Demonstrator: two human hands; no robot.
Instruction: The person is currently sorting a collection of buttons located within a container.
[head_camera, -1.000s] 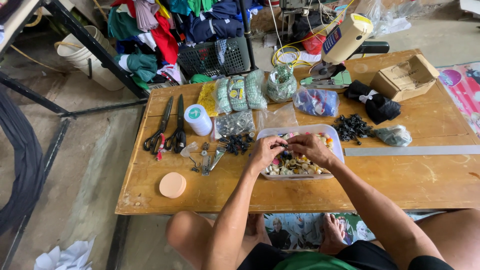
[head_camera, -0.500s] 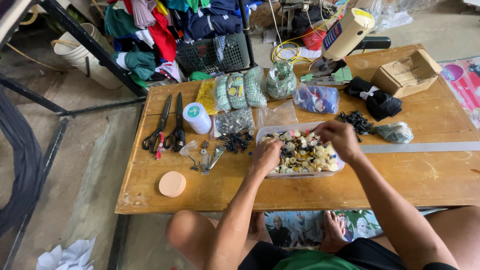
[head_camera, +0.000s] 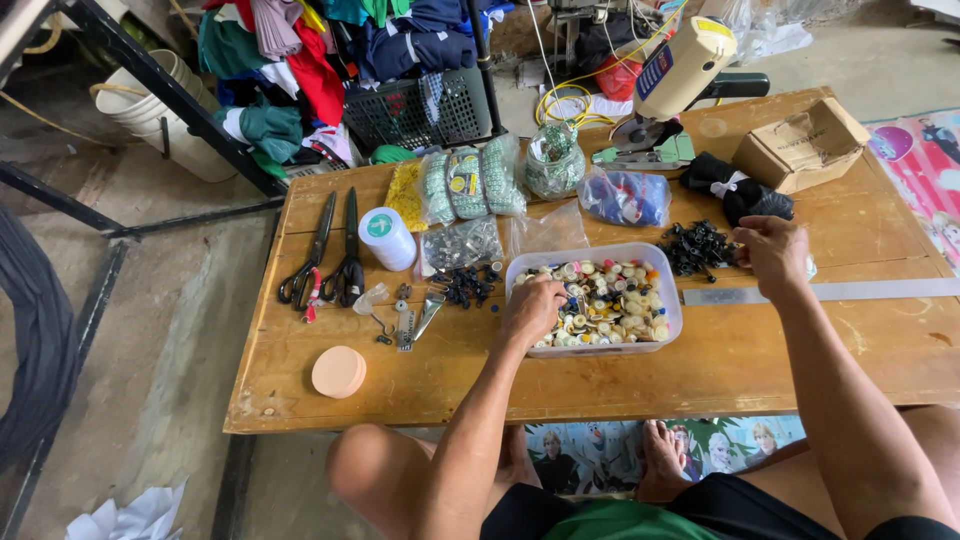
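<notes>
A clear plastic tub (head_camera: 600, 349) full of mixed buttons, mostly cream and white, stands on the wooden table (head_camera: 760, 365). My left hand (head_camera: 533, 310) rests inside the tub at its left end, fingers bent down among the buttons. My right hand (head_camera: 772, 252) is off to the tub's right, its fingertips at the edge of a heap of small black buttons (head_camera: 696, 246). What either hand's fingers hold is hidden. A long metal ruler (head_camera: 860, 290) lies just below my right hand.
Two pairs of scissors (head_camera: 330, 255), a white thread spool (head_camera: 386, 238), a peach disc (head_camera: 339, 371) and small black pieces (head_camera: 467, 285) lie left. Behind are button bags (head_camera: 465, 183), a jar (head_camera: 553, 160), a blue bag (head_camera: 625, 196), a cutting machine (head_camera: 680, 75) and a cardboard box (head_camera: 800, 150).
My right hand left the tub and moved right to the black button heap. My left hand stayed in the tub's left end.
</notes>
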